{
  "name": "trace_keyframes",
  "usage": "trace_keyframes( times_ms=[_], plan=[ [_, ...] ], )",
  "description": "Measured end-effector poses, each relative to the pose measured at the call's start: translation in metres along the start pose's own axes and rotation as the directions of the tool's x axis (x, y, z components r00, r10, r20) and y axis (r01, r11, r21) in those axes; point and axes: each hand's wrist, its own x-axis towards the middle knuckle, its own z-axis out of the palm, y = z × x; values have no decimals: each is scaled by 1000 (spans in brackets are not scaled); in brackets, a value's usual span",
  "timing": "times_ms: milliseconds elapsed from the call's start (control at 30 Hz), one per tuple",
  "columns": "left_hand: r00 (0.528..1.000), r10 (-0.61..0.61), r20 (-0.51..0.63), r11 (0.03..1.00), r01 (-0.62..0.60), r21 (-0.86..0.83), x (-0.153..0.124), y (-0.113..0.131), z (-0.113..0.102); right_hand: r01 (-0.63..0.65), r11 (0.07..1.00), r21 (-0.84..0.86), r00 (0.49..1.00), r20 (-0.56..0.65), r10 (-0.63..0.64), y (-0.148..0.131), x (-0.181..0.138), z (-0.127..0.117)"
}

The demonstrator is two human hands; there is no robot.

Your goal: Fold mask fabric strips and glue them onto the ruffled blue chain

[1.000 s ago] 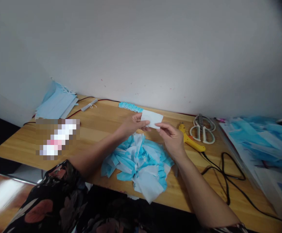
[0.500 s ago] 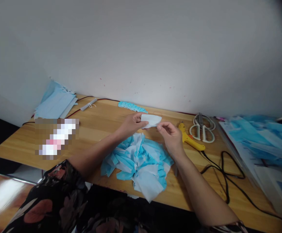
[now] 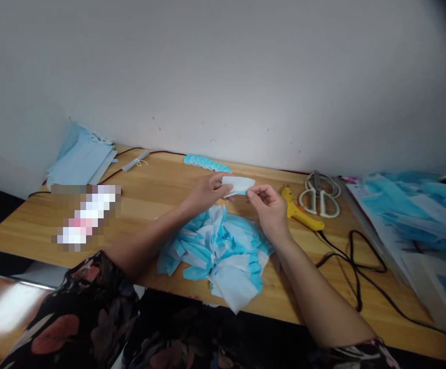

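Observation:
Both hands hold one folded piece of white and light-blue mask fabric [image 3: 239, 184] above the table. My left hand [image 3: 212, 190] pinches its left end, with the thumb lying across the front. At the right end, thumb and fingertips of my right hand [image 3: 268, 205] close on its lower corner. Below the hands lies a loose heap of blue and white mask fabric [image 3: 215, 256], bunched and ruffled, spreading to the table's front edge. Behind the hands, a pleated blue strip [image 3: 206, 163] rests near the wall.
A yellow glue gun [image 3: 299, 212] with a black cord [image 3: 355, 269] lies right of my right hand, beside white-handled scissors [image 3: 317, 197]. Blue fabric pieces [image 3: 418, 205] pile at the far right. Flat blue masks [image 3: 82, 159] are stacked at the back left of the wooden table [image 3: 149, 179].
The view has shifted slightly. The folded fabric piece is turned a little, showing more blue along its lower right edge, and both hands keep their pinch on it.

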Motion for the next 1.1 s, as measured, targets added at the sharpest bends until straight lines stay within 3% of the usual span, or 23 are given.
trace_keyframes(
  times_ms=[200,633,900,1000,1100],
  plan=[
    [998,55,36,997,-57,52,-1,1,0,0,998,55,1000,-1,0,2,1,1],
    [981,179,-68,979,-171,115,5,-14,-3,-11,1000,3,1000,20,11,1,0,1],
    [947,307,-96,930,-277,243,3,-6,-3,-120,991,59,989,96,114,0,2,-1],
    [934,342,-105,932,-323,165,2,-2,-3,-175,983,59,970,183,162,-1,3,-1],
    [961,266,-70,960,-271,-72,1,-1,-2,-182,983,41,968,182,171,-2,2,0]
  ],
)
